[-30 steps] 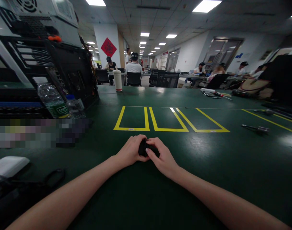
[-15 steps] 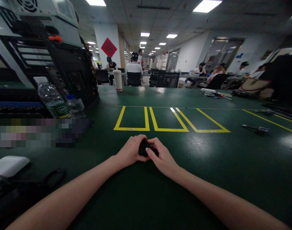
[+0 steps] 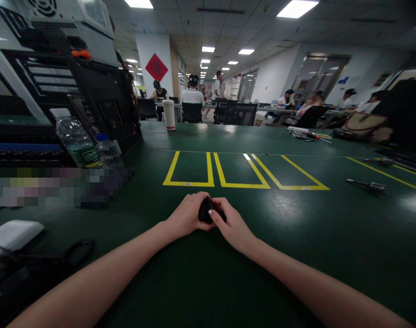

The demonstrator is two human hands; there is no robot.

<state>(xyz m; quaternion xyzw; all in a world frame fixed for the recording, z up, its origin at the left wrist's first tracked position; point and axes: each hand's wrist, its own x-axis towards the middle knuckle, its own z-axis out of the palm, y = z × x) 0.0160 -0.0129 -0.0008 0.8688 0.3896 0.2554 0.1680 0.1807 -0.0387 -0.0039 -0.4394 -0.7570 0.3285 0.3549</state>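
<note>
1. The left hand is curled around a small black object, gripping it; its exact shape is hidden by the fingers.
2. The right hand is partly closed, thumb tip against the same object's 3 o'clock side.
3. The black object is between the hands, over the green tabletop; whether it touches the surface I cannot tell.
4. From it, three yellow tape outlines spread from 12 toward 2 o'clock.
5. A lidded cup stands at 11 o'clock, a clear bottle leans at 10, and a metal tool lies near 3.
</note>
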